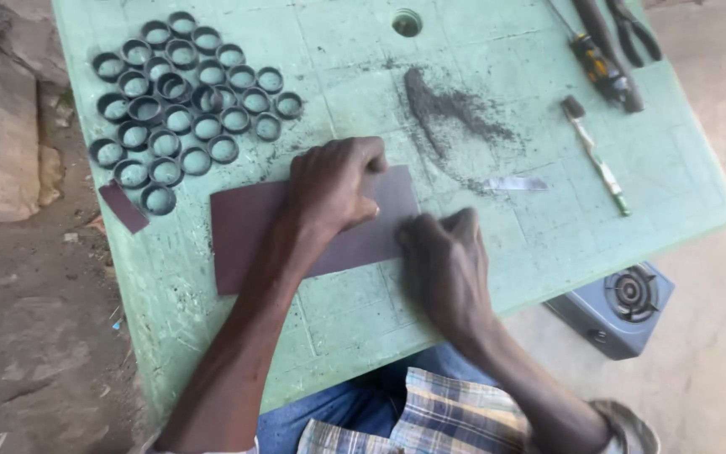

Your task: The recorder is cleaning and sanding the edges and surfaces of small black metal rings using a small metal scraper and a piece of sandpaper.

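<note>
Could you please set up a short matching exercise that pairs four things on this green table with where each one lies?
Things:
1. black rings
2. dark abrasive sheet
3. toothbrush
4. heap of dark dust

Places:
A. under the left hand, with the right hand at its right end
B. clustered at the table's far left
C. mid-table, below the round hole
D. to the right, just below the screwdriver and pliers

Pairs: 1-B, 2-A, 3-D, 4-C
</note>
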